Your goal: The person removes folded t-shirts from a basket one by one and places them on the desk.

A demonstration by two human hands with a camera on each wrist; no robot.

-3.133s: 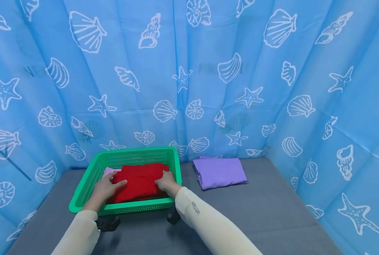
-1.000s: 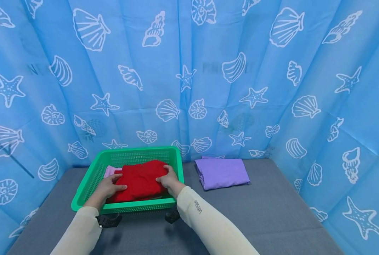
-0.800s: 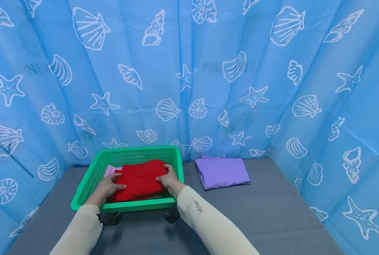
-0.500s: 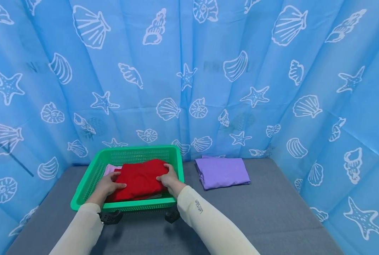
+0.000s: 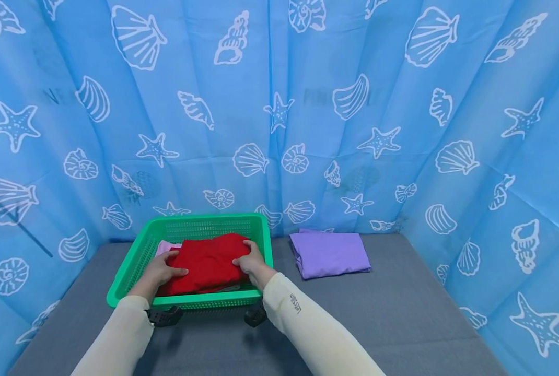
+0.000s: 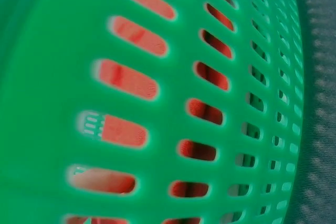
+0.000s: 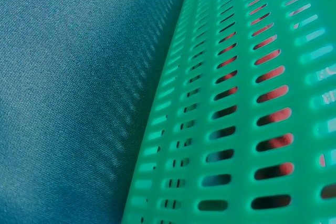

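Note:
A red folded cloth (image 5: 209, 263) lies inside a green slotted plastic basket (image 5: 204, 301), its right part bulging upward. My left hand (image 5: 156, 271) grips its left side, thumb across the top. At the right end my right hand (image 5: 253, 263) holds the cloth, thumb in front and fingers over the far edge. A pink cloth (image 5: 166, 246) peeks out behind at the left, and a strip of greyish cloth (image 5: 232, 288) shows beneath the front right edge. Both wrist views face the basket's front wall (image 6: 47, 51), with red showing through the slots; neither hand appears clearly there.
A folded purple cloth (image 5: 331, 255) lies on the grey table cover (image 5: 378, 313), right of the basket. Blue curtains (image 5: 307, 120) with white shell prints stand behind and at both sides.
Compared with three seconds ago, the red cloth's right end has risen and bunched, and greyish cloth shows below it. Both hands have kept their hold, shifting only slightly.

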